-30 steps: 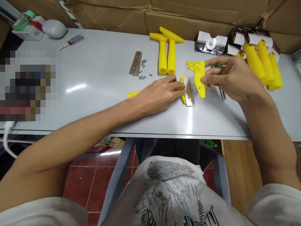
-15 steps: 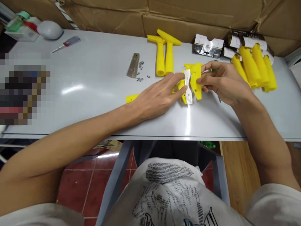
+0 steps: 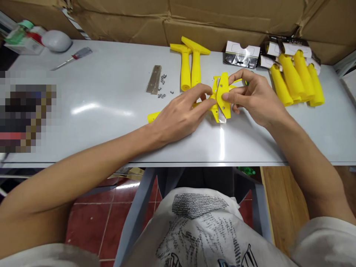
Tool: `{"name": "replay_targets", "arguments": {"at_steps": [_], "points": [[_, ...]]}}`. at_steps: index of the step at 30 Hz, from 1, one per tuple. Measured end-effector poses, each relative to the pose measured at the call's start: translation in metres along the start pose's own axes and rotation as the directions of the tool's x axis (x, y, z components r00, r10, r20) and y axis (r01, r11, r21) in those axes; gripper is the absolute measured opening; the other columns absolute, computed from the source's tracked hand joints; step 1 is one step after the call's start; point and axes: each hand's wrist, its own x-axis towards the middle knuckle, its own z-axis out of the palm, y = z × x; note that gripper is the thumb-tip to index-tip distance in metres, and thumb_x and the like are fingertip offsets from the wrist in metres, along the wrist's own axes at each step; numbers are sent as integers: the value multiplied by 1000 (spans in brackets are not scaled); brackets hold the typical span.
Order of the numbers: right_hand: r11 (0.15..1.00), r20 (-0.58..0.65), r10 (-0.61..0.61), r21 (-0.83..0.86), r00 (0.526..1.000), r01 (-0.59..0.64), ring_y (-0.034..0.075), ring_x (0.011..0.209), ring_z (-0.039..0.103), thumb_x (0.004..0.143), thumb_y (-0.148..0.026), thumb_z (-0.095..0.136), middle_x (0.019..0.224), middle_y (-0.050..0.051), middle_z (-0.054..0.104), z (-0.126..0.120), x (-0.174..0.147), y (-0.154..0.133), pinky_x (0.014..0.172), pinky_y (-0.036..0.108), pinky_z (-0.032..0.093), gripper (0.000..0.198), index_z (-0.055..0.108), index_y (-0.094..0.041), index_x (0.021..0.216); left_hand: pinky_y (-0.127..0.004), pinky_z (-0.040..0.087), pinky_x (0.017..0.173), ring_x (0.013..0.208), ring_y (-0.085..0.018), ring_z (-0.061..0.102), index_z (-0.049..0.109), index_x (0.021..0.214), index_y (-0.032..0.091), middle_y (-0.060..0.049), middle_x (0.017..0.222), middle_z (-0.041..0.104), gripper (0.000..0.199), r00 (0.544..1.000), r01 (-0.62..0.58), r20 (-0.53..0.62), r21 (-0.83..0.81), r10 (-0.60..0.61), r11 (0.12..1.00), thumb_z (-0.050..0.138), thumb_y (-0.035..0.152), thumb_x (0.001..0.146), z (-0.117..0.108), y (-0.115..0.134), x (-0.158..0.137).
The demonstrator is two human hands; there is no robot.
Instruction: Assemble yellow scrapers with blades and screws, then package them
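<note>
My left hand [image 3: 185, 116] rests on the table, its thumb and fingertips closed on the head of a yellow scraper handle [image 3: 214, 112]. A yellow handle end [image 3: 153, 116] shows left of that wrist; the stretch between is hidden. On the scraper head lies a shiny metal blade [image 3: 221, 118], mostly covered. My right hand [image 3: 253, 97] pinches a yellow cover plate [image 3: 222, 86] with small holes, held over the blade at a slight angle. Whether plate and blade touch I cannot tell. More yellow plastic sits behind the right fingers, partly hidden.
Two yellow scraper handles [image 3: 196, 66] lie behind the hands. Left of them are flat metal blades [image 3: 154, 79] and several small screws [image 3: 161, 95]. A screwdriver [image 3: 80, 53] lies farther left. At right are packaged yellow handles [image 3: 302, 76] and a black-and-white card sleeve [image 3: 241, 54]. Cardboard [image 3: 125, 22] stands behind.
My right hand has moved left, bringing the yellow cover plate over the blade, which was in plain sight before. My left hand keeps its hold on the scraper handle.
</note>
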Motion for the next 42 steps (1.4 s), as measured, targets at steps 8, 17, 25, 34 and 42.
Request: {"name": "replay_targets", "arguments": {"at_steps": [8,17,25,34,42], "points": [[999,38,-33,-36,999,34,26,80,73,87,-80,103,92,4,83,12,1,4,71,43,59,61,74,-30,108,-53,71,120,146,-31,76,61,153,28,-14,155,75,24,996,93,6,-27,-93,995,54,30,130,-4,3,0],[997,-35,-83,-1,996,83,30,94,83,77,-72,114,101,2,88,15,-2,8,86,52,76,60,77,-30,97,-47,74,113,123,-24,81,67,152,24,-8,140,84,34,979,199,5,-213,-202,957,57,49,130,-10,6,9],[988,-54,-140,64,989,143,25,86,79,79,-75,113,101,4,87,30,-7,8,78,45,73,61,78,-28,97,-41,72,101,104,-20,81,63,160,26,-4,123,88,66,957,274,1,-338,-291,900,68,79,122,-15,4,11],[929,-6,-318,195,948,313,20,77,80,85,-76,108,103,7,90,28,7,24,73,38,77,62,92,-20,105,-36,71,84,94,-24,85,79,155,30,-3,105,87,80,942,248,-49,-567,-332,786,104,78,96,-11,-21,16],[936,-93,-318,129,944,328,22,78,87,93,-48,104,94,4,91,30,0,20,70,34,77,31,92,-21,100,-44,75,97,91,-23,76,70,170,38,-1,120,86,79,977,203,45,-500,-208,842,100,63,101,-10,-30,14]]}}
